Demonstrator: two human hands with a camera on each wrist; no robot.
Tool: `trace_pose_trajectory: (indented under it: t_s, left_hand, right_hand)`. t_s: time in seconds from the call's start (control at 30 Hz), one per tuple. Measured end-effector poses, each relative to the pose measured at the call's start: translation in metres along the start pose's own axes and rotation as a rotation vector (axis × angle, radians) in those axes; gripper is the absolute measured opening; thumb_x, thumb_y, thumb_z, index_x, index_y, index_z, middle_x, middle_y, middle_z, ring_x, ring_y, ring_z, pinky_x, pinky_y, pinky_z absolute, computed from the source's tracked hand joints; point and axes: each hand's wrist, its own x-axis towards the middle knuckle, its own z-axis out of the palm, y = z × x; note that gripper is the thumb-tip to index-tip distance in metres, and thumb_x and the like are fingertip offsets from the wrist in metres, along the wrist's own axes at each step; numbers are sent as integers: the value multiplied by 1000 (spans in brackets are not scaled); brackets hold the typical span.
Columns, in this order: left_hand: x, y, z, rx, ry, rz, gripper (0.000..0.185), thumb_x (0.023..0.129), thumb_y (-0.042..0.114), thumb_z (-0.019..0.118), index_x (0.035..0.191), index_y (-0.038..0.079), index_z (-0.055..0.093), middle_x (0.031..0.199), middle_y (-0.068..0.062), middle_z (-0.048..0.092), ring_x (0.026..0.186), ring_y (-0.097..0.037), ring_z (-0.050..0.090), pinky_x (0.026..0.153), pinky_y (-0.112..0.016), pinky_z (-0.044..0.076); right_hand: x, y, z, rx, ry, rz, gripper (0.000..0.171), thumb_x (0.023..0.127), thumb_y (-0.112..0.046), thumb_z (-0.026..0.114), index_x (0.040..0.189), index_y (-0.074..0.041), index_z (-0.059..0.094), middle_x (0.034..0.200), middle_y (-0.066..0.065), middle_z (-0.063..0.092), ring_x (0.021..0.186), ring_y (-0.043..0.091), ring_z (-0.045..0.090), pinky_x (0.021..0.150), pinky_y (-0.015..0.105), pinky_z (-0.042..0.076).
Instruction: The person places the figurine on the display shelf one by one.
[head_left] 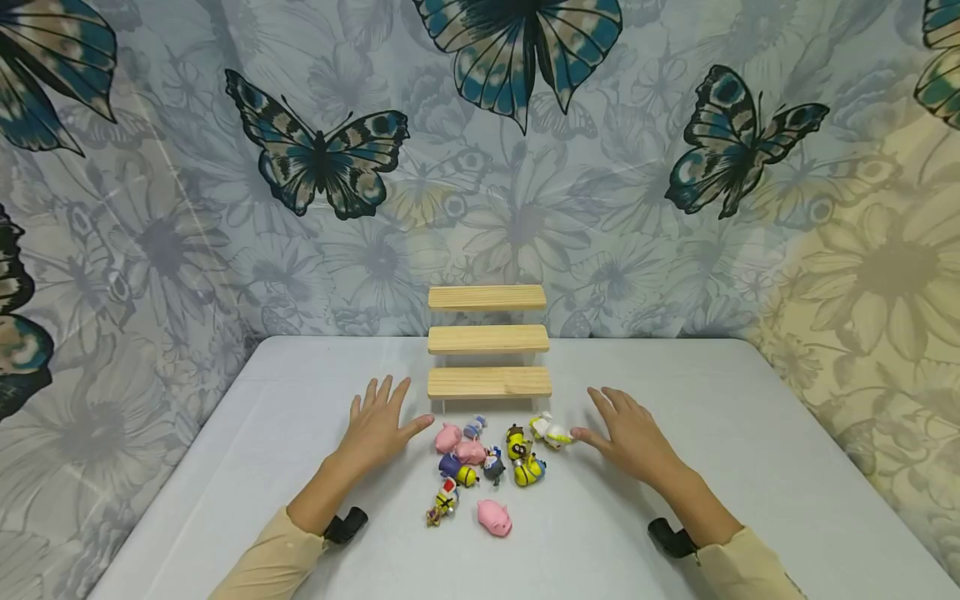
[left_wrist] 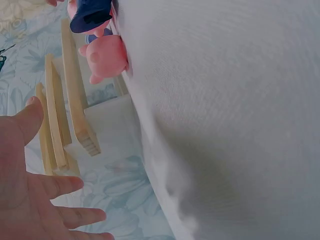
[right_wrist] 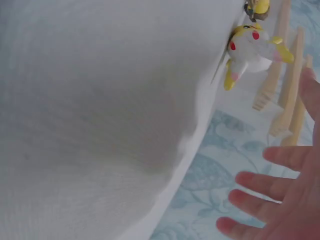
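Observation:
My left hand (head_left: 377, 433) hovers with spread fingers at the left of a cluster of small toy figures, holding nothing. On the other side my right hand (head_left: 630, 437) is also spread and empty, its thumb near a white and yellow figure (head_left: 550, 431). The cluster has two pink pig figures (head_left: 447, 437), a small blue and white figure (head_left: 475, 427), a dark figure (head_left: 493, 465) and several yellow ones, such as a yellow and black figure (head_left: 529, 471). Nearer the front lie another pink pig (head_left: 494, 517) and a yellow figure with red on top (head_left: 446, 497).
Behind the toys stands a three-tier stand with a low wooden shelf (head_left: 489, 382), a middle shelf (head_left: 488, 339) and a top shelf (head_left: 487, 297). A white cloth covers the table (head_left: 600, 542). Butterfly-patterned fabric (head_left: 517, 208) hangs behind it.

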Motion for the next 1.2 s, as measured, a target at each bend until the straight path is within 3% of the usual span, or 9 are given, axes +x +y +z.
trace_pose_trajectory:
  t_s: [0.37, 0.57, 0.83, 1.2]
  left_hand:
    - [2, 1, -2, -37, -28, -29, 78, 92, 53, 58, 150, 7, 34, 155, -29, 26, 145, -51, 15, 114, -68, 12]
    - [4, -1, -1, -131, -69, -32, 74, 94, 49, 57, 150, 5, 34, 154, -29, 29, 145, -50, 19, 113, -67, 16]
    - [8, 2, -2, -328, -118, -72, 71, 96, 42, 57, 150, 4, 32, 153, -24, 35, 143, -44, 28, 114, -61, 24]
    - [16, 7, -5, -478, -130, -132, 63, 99, 37, 55, 148, 3, 35, 146, -27, 44, 138, -46, 37, 109, -60, 32]
  right_hand:
    - [-1, -3, 0, 32, 35, -44, 74, 89, -51, 63, 142, -2, 46, 137, 25, 52, 128, 45, 46, 102, 62, 38]
    - [0, -7, 0, 60, 29, -53, 73, 88, -53, 64, 140, -3, 49, 134, 24, 55, 125, 44, 50, 100, 61, 41]
    - [3, -12, 0, 54, 43, -92, 72, 83, -51, 71, 136, -5, 54, 126, 21, 61, 118, 40, 55, 95, 57, 45]
    - [6, -21, 2, 55, 5, -109, 68, 80, -48, 76, 131, -6, 58, 120, 18, 65, 112, 37, 59, 91, 54, 49]
